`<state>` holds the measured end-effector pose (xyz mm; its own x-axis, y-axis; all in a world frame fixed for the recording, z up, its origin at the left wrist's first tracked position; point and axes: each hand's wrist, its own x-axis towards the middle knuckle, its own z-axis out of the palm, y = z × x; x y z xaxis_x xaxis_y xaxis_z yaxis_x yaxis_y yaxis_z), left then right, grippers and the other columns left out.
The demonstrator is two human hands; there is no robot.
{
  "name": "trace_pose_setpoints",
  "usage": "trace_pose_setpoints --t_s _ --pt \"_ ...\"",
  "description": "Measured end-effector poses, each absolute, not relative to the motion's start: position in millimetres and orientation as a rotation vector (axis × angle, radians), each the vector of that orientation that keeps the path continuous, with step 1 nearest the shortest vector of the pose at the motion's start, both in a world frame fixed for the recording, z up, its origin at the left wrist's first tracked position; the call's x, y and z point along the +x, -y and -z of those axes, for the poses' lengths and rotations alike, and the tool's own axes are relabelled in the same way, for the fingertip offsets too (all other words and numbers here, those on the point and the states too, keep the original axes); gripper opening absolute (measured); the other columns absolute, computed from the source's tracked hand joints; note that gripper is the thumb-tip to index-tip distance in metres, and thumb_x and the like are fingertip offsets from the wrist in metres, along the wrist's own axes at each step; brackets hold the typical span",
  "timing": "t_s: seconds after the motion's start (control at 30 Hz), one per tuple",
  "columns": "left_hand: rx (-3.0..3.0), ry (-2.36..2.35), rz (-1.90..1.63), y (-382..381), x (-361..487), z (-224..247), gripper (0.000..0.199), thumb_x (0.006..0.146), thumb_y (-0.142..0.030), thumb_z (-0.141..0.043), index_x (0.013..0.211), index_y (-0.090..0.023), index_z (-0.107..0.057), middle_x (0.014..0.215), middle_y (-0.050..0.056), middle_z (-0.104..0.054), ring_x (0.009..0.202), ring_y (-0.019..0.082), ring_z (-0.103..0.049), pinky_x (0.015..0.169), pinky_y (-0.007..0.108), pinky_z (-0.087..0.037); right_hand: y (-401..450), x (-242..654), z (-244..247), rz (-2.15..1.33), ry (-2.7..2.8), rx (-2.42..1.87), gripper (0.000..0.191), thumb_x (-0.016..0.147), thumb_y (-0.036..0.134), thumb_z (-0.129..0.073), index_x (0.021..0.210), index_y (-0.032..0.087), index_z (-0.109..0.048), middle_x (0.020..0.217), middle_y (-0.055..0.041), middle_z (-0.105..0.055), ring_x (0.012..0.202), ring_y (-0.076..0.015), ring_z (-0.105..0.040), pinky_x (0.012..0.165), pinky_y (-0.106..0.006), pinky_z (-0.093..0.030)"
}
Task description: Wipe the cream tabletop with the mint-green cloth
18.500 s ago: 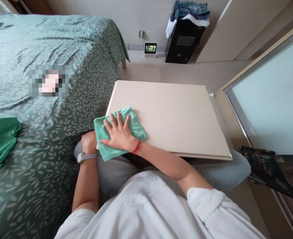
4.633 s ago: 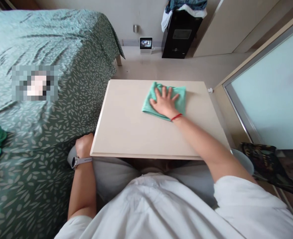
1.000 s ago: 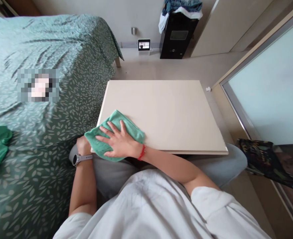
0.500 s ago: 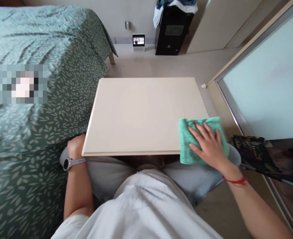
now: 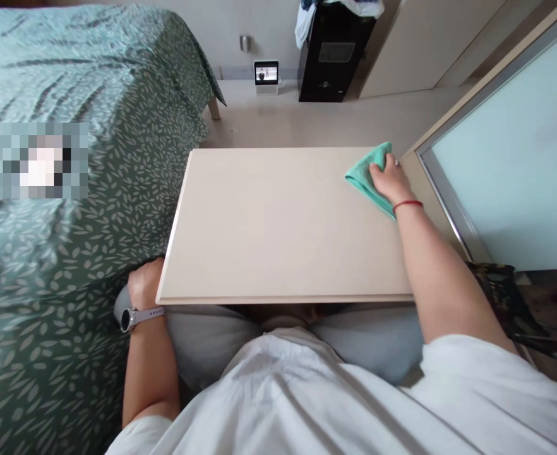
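A green cloth point(image 5: 366, 174) lies bunched over the far right corner of the cream tabletop point(image 5: 278, 221). My right hand point(image 5: 391, 177), with a red string on the wrist, grips it there. At the tabletop's near left corner, my left hand point(image 5: 144, 284) rests on my knee beside the edge, a watch on its wrist. Its fingers are curled down, and their tips are hidden; whether they hold the table's edge does not show.
A bed with a green leaf-patterned cover point(image 5: 131, 139) stands along the left. Beyond the table are a small lit display point(image 5: 266, 74) and a black cabinet point(image 5: 333, 57). A frosted panel point(image 5: 510, 158) rises at the right.
My right hand has moved from the near right corner to the far right corner, taking the cloth along. Its spread fingers have closed on the cloth, which is now folded. My left hand stays put.
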<state>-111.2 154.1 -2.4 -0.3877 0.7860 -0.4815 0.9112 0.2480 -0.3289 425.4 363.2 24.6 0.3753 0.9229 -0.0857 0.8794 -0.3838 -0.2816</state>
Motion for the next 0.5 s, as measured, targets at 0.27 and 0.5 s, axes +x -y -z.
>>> trace_pose_setpoints --t_s 0.27,0.5 --pt "1.59 -2.267 0.838 -155.7 -114.6 4.3 0.041 0.115 -0.019 -0.038 0.143 -0.007 -0.065 0.144 0.02 -0.069 0.138 0.039 -0.066 0.099 0.044 -0.046 -413.7 310.7 -20.5 -0.103 1.469 -2.51 0.072 0.116 0.039 -0.036 0.176 -0.001 -0.042 0.182 -0.0422 -0.027 0.164 -0.0626 -0.035 0.115 -0.091 -0.038" --pt "1.579 -2.266 0.809 -155.4 -108.5 0.8 0.048 0.124 -0.034 -0.029 0.136 -0.005 -0.066 0.146 0.02 -0.069 0.143 0.039 -0.064 0.098 0.043 -0.043 -415.4 152.5 -23.1 -0.214 2.236 -1.969 0.072 0.117 0.041 -0.034 0.175 0.0 -0.039 0.183 -0.0373 -0.032 0.169 -0.0625 -0.025 0.115 -0.103 -0.02"
